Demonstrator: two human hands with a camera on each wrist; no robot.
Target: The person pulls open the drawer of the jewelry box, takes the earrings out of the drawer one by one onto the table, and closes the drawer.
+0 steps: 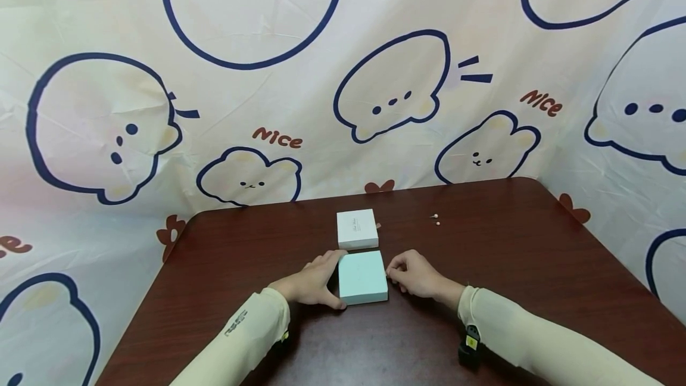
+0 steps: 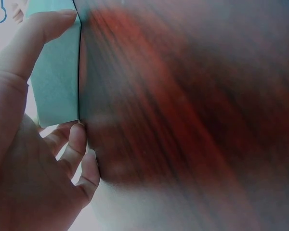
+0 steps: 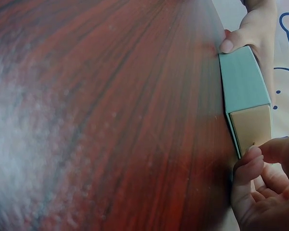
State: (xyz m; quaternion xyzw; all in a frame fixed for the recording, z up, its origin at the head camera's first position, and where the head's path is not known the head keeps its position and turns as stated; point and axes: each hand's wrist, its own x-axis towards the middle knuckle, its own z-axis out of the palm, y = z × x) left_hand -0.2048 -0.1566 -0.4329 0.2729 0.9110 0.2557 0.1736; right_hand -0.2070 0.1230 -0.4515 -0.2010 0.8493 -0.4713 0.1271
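A light teal box (image 1: 362,277) lies flat on the table. My left hand (image 1: 315,280) grips it from the left, thumb at the near edge and fingers round the far corner; in the left wrist view, the thumb and bent fingers span the box's side (image 2: 58,82). At the right end, the right wrist view shows a cream drawer-like face (image 3: 250,126) set inside the teal sleeve (image 3: 244,79). There my right hand (image 1: 418,274) pinches a small pull (image 3: 253,144) between thumb and forefinger, its other fingers curled; most of the pull is hidden.
Just behind the teal box sits a white box (image 1: 357,229) with small print on its lid. Two tiny pearl-like studs (image 1: 435,216) lie toward the back right of the dark wooden table (image 1: 509,243). A patterned cloth (image 1: 316,100) hangs behind the table and at its sides.
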